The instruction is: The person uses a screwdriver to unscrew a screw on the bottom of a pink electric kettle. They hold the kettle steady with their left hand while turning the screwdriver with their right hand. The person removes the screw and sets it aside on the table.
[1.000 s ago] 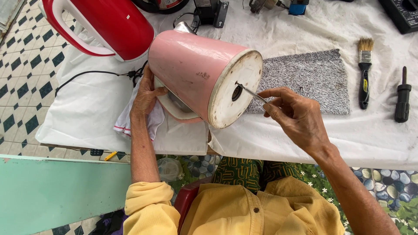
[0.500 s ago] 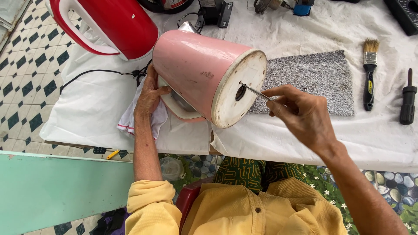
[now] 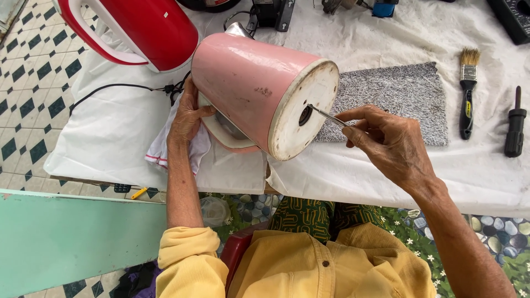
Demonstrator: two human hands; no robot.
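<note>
A pink electric kettle (image 3: 251, 83) lies tipped on its side on the white-covered surface (image 3: 386, 165), its round off-white base (image 3: 303, 110) turned toward the person. The left hand (image 3: 187, 113) is closed around the kettle's pale handle on the underside, propping the body up over a bunched white cloth (image 3: 179, 149). The right hand (image 3: 389, 140) pinches a thin metal tool (image 3: 327, 116) between thumb and fingertips; the tool's tip sits in the dark hole (image 3: 305, 115) at the middle of the base. What kind of tip the tool has cannot be made out.

Just behind the right hand, a grey speckled mat (image 3: 397, 94) lies flat on the surface, touching or nearly touching the kettle's base edge. To the right of the mat lies 1 paintbrush (image 3: 467, 91) with a black handle and pale bristles, and farther right 1 black screwdriver (image 3: 515, 124), both lying lengthwise and well apart from the hands. At the upper left a red kettle (image 3: 138, 27) with a white-edged handle stands near the pink one, and a black cord (image 3: 127, 88) runs across the white covering beside it. The person wears a yellow shirt (image 3: 309, 265). A pale green panel (image 3: 72, 237) stands below the surface at the left, over a patterned tile floor (image 3: 22, 99).
</note>
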